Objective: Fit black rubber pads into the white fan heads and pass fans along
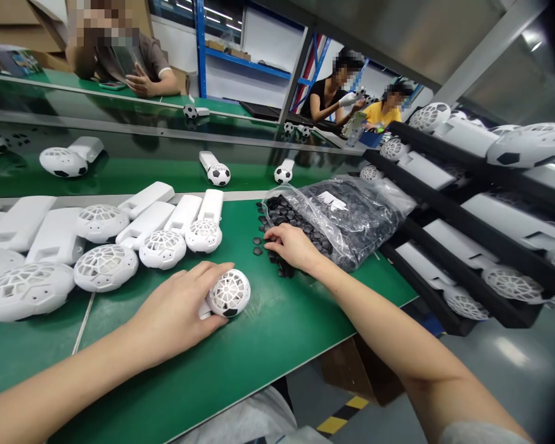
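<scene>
My left hand (180, 308) is wrapped round a white device with a round, web-patterned head (230, 293); one black patch shows on the head's lower edge. My right hand (293, 246) is at the open mouth of a clear plastic bag (351, 213) full of small black pentagon pieces (300, 216). Its thumb and fingertips are pressed close together over the loose pieces, and anything between them is too small to make out. A few black pieces (258, 246) lie on the green table just left of these fingertips.
Several white devices (105, 267) lie in rows on the green table (277, 345) at left. Beyond, devices with black patches (219, 174) lie on a green belt (166, 176). Black trays (462, 240) of devices stand at right. Three people sit across; a cardboard box (361, 370) is below the table.
</scene>
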A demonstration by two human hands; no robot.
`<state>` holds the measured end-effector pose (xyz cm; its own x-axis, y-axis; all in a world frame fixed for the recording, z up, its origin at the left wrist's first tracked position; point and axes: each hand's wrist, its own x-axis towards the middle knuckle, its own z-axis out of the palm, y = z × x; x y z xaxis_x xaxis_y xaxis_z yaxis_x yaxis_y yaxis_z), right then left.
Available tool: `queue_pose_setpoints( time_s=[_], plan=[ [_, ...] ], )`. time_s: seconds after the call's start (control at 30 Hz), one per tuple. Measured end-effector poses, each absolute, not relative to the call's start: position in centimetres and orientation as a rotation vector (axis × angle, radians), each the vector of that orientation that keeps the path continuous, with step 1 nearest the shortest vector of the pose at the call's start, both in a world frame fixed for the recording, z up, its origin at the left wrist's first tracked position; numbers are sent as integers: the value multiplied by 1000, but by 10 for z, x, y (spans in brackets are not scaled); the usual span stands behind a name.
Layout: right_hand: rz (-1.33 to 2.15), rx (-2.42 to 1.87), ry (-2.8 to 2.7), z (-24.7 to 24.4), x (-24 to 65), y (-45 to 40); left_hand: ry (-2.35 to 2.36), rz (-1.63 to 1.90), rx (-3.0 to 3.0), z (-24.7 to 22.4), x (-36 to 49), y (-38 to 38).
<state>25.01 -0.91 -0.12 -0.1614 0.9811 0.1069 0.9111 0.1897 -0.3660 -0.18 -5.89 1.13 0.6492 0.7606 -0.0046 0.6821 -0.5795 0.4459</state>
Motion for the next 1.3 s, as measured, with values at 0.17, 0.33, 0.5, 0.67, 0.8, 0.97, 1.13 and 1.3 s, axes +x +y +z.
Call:
queue_pose_setpoints(
  time_s=[0.17, 0.33, 0.5, 0.67, 0.8, 0.97, 1.13, 1.3],
  plan=[
    [301, -1741, -2122, 2, 261, -27, 1019, 233, 2583, 10, -6, -68],
    [618, -1495, -1994, 13, 250, -65, 996, 183, 2617, 10, -14, -70],
    [682, -1117, -2230, 22, 224, -106, 1014, 151, 2601, 15, -14, -72],
    [615, -1010, -2221, 18, 211, -119, 1016, 160, 2593, 19, -13, -74],
    [729, -950, -2155, 14, 204, -118, 1045, 165, 2559, 20, -12, -76],
    [860, -982, -2022, 10, 197, -110, 1157, 263, 2466, 20, -4, -84],
    [1090, -1098, -1917, 10, 194, -99, 1167, 325, 2438, 25, 4, -87],
    [1441, -1073, -1762, 10, 196, -89, 1123, 321, 2401, 26, 4, -89]
  ],
)
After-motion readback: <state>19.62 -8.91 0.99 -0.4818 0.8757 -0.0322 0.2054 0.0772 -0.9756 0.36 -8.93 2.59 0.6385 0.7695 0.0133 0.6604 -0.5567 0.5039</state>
